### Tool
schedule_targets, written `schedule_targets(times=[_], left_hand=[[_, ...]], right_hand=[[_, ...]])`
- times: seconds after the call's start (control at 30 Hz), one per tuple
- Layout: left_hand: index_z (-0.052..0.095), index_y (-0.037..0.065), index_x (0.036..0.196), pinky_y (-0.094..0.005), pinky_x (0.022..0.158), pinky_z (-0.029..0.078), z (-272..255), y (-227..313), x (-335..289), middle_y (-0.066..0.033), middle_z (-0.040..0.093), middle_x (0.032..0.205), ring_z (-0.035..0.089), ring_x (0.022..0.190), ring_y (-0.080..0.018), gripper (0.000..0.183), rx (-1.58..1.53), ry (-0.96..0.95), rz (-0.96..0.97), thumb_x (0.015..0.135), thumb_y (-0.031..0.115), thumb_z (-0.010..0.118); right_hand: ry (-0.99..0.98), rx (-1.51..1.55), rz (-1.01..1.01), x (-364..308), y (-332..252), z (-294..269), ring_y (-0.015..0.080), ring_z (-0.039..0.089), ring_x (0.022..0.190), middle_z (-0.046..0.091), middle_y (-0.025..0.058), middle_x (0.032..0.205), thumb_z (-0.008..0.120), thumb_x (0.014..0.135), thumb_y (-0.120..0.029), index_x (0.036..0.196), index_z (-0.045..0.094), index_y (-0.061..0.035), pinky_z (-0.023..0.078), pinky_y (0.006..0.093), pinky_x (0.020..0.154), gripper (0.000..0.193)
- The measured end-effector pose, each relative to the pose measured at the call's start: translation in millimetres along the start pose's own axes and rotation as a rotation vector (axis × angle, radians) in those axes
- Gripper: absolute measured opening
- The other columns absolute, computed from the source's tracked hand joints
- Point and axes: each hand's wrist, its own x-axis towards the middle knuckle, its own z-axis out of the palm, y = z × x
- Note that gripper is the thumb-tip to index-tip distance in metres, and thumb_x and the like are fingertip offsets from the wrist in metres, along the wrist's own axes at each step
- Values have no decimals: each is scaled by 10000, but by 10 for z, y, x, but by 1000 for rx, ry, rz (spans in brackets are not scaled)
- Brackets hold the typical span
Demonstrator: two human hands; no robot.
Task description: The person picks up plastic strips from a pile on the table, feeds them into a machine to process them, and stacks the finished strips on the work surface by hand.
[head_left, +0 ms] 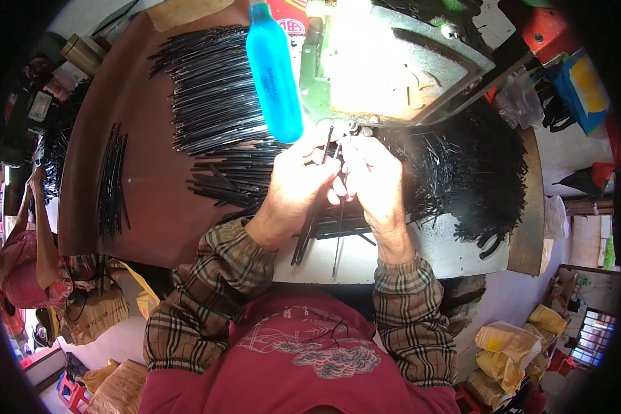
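Observation:
My left hand (288,190) is closed round a few thin black rods (306,234), whose lower ends stick out below it toward my body. Beside it, my right hand (378,181) pinches a single slender black rod (339,241) that hangs down between the two hands. Both sets of fingertips meet just under the small metal parts (354,127) at the front of a brightly lit machine (386,62). Glare and the fingers hide the rod's upper end.
Many black rods (217,96) lie in rows on the brown sheet (145,200), with a smaller bundle (112,183) farther left. A blue bottle (276,76) stands close to my left hand. Black strands (490,179) heap up at right. Another person's arm (43,228) shows far left.

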Motion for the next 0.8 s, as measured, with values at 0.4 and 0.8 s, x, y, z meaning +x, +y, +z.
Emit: schedule_targets(times=[0.4,0.8], left_hand=[[559,-31,1127,-202,547,492,59,-47,40,-55,625,855,605,665,-98,257,56,24,34,889,52,609],[583,-42,1092,-207,524,476,98,-58,156,-61,629,834,602,651,-104,218,99,64,21,896,53,598]], right_hand=[[-74,125,-82,13,9,-52,84,542,494,558,30,651,551,945,-108,944,579,17,439,218,409,128],[-57,127,-180,122,21,-80,61,512,491,553,15,653,561,932,-135,938,583,18,383,193,403,155]])
